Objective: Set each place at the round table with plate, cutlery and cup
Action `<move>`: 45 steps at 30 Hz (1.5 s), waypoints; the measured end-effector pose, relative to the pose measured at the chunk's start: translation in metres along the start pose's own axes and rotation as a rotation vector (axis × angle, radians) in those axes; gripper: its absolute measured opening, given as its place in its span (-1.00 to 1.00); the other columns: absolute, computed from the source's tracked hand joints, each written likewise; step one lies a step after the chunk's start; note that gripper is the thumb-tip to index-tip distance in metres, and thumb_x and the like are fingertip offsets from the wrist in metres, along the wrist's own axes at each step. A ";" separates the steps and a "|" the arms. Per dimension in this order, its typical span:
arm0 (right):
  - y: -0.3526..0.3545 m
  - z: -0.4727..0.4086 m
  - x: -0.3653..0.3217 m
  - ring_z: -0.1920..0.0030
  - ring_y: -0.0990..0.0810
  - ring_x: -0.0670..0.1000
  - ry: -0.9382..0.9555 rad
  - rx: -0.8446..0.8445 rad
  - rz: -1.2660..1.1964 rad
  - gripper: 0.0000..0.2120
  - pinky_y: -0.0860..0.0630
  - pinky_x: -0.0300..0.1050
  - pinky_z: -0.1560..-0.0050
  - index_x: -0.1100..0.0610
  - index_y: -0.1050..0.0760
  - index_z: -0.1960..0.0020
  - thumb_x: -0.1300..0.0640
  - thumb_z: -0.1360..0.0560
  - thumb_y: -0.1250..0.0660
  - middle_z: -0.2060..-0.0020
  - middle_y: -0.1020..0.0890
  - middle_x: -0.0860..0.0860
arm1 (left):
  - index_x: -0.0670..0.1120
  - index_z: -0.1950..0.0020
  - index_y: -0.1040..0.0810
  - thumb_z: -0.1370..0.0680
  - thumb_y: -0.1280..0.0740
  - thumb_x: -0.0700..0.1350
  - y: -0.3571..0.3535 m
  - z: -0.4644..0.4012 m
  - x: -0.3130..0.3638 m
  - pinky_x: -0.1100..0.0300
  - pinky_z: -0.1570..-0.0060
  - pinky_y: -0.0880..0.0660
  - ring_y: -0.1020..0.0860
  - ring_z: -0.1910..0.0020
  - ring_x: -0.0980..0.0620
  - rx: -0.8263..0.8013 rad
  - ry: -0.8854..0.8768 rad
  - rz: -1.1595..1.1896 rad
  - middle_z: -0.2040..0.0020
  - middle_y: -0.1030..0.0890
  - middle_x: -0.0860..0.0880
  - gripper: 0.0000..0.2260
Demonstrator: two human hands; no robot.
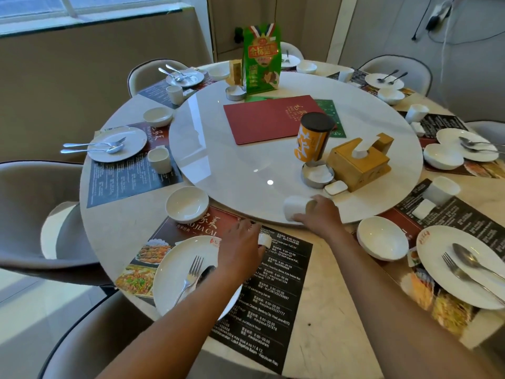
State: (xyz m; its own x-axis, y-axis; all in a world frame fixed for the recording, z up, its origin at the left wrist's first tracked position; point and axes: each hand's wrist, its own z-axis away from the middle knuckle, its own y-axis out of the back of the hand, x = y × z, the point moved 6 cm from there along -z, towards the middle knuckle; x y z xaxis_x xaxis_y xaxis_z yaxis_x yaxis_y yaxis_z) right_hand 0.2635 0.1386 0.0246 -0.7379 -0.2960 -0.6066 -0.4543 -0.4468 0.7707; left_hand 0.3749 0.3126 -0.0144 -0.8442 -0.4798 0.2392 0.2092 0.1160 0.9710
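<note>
Right hand [317, 214] gripping tipped cup [296, 208] beside tissue box [356, 162] (left hand [240, 250] pinching white packet [264, 239]).

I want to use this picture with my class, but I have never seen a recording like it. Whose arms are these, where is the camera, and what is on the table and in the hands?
There is no machine: a person wears one camera on the head, looking down at their own arms. The right hand grips a white cup tipped on its side at the edge of the turntable. The left hand holds a small white item; I cannot tell what. On the nearest placemat sits a plate with a fork and spoon, a bowl beyond.
</note>
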 end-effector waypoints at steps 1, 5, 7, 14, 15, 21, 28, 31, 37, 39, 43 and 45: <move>-0.002 0.012 0.014 -0.24 -0.53 0.17 -0.097 0.010 -0.206 -0.31 -0.54 0.07 -0.23 0.24 -0.40 -0.43 0.01 -0.41 -0.56 -0.30 -0.51 0.16 | 0.03 -0.47 -0.38 -0.58 -0.33 0.11 -0.002 0.011 0.004 0.03 -0.36 -0.37 -0.40 -0.40 -0.06 -0.003 -0.015 0.011 -0.41 -0.44 -0.04 -0.53; -0.026 0.063 0.053 -0.02 -0.63 0.05 -0.344 0.033 -0.775 -0.39 -0.66 -0.01 0.13 0.15 -0.48 -0.33 0.05 -0.35 -0.59 -0.09 -0.61 0.06 | 0.04 -0.37 -0.48 -0.59 -0.29 0.10 -0.019 0.046 0.019 0.01 -0.39 -0.34 -0.46 -0.33 -0.02 -0.053 -0.095 -0.067 -0.34 -0.52 -0.03 -0.63; -0.034 0.079 0.060 0.00 -0.62 0.01 -0.349 0.057 -0.831 -0.45 -0.55 -0.10 0.19 0.14 -0.51 -0.27 0.05 -0.35 -0.58 -0.09 -0.63 0.07 | 0.02 -0.38 -0.49 -0.60 -0.28 0.11 -0.027 0.052 0.023 -0.06 -0.44 -0.28 -0.44 -0.37 -0.04 -0.107 -0.106 -0.119 -0.36 -0.51 -0.05 -0.62; -0.049 0.094 0.062 -0.06 -0.58 0.01 -0.188 0.068 -0.458 -0.44 -0.59 0.02 -0.04 0.04 -0.52 -0.20 0.03 -0.25 -0.61 -0.06 -0.61 -0.03 | 0.06 -0.46 -0.41 -0.60 -0.29 0.11 -0.034 0.056 0.024 -0.20 -0.52 -0.08 -0.38 -0.46 -0.07 -0.213 -0.122 -0.165 -0.46 -0.43 -0.06 -0.57; -0.049 0.094 0.059 -0.06 -0.57 0.01 -0.157 0.073 -0.393 -0.44 -0.57 0.00 -0.03 0.03 -0.52 -0.19 0.02 -0.24 -0.62 -0.05 -0.61 -0.04 | 0.07 -0.46 -0.41 -0.60 -0.29 0.11 -0.034 0.056 0.023 -0.20 -0.52 -0.07 -0.39 -0.45 -0.07 -0.219 -0.123 -0.164 -0.46 -0.43 -0.05 -0.57; -0.053 0.083 0.044 -0.03 -0.58 0.05 -0.029 0.055 -0.242 -0.49 -0.46 -0.11 0.06 0.06 -0.53 -0.14 0.04 -0.26 -0.63 -0.02 -0.61 -0.01 | 0.08 -0.44 -0.42 -0.59 -0.30 0.12 -0.036 0.054 0.023 -0.17 -0.51 -0.10 -0.44 -0.40 -0.06 -0.236 -0.123 -0.151 -0.45 -0.44 -0.04 -0.57; -0.059 0.066 0.032 -0.12 -0.59 0.03 0.065 0.028 -0.206 -0.39 -0.55 0.01 -0.14 0.01 -0.53 -0.25 -0.01 -0.25 -0.65 -0.12 -0.65 -0.04 | 0.08 -0.46 -0.42 -0.59 -0.30 0.12 -0.036 0.054 0.024 -0.13 -0.51 -0.13 -0.43 -0.40 -0.06 -0.244 -0.097 -0.139 -0.43 -0.45 -0.05 -0.57; -0.062 0.060 0.030 -0.13 -0.59 0.04 0.082 0.008 -0.180 -0.38 -0.54 0.00 -0.14 0.02 -0.51 -0.26 0.05 -0.26 -0.65 -0.13 -0.64 -0.03 | 0.08 -0.47 -0.41 -0.59 -0.31 0.12 -0.034 0.054 0.024 -0.12 -0.51 -0.15 -0.42 -0.41 -0.05 -0.249 -0.095 -0.128 -0.43 -0.45 -0.04 -0.55; -0.063 0.058 0.034 -0.21 -0.55 0.07 0.083 -0.010 -0.188 -0.29 -0.51 0.00 -0.18 0.02 -0.45 -0.33 0.09 -0.24 -0.65 -0.19 -0.60 0.00 | 0.07 -0.45 -0.43 -0.59 -0.32 0.08 -0.031 0.056 0.027 -0.09 -0.50 -0.17 -0.42 -0.41 -0.06 -0.241 -0.082 -0.149 -0.43 -0.44 -0.06 -0.57; -0.064 0.059 0.035 -0.34 -0.47 0.08 0.077 -0.051 -0.165 -0.10 -0.46 0.02 -0.29 0.03 -0.31 -0.47 0.07 -0.23 -0.67 -0.33 -0.51 0.03 | 0.07 -0.46 -0.42 -0.59 -0.31 0.08 -0.030 0.056 0.029 -0.08 -0.49 -0.17 -0.42 -0.41 -0.06 -0.249 -0.083 -0.153 -0.43 -0.44 -0.06 -0.57; -0.058 0.078 0.044 -0.46 -0.36 0.08 0.045 -0.135 -0.087 0.12 -0.42 0.05 -0.39 0.02 -0.08 -0.61 0.00 -0.24 -0.66 -0.49 -0.33 0.04 | 0.05 -0.47 -0.41 -0.60 -0.30 0.10 -0.029 0.063 0.028 -0.13 -0.50 -0.16 -0.37 -0.45 -0.09 -0.242 -0.042 -0.158 -0.43 -0.45 -0.07 -0.56; -0.042 0.097 0.050 -0.43 -0.39 0.08 0.028 -0.069 -0.006 -0.02 -0.42 -0.01 -0.32 0.01 -0.14 -0.60 -0.02 -0.33 -0.60 -0.49 -0.35 0.05 | 0.03 -0.48 -0.40 -0.60 -0.28 0.13 -0.025 0.070 0.035 -0.15 -0.51 -0.16 -0.35 -0.47 -0.09 -0.228 -0.037 -0.150 -0.44 -0.44 -0.08 -0.54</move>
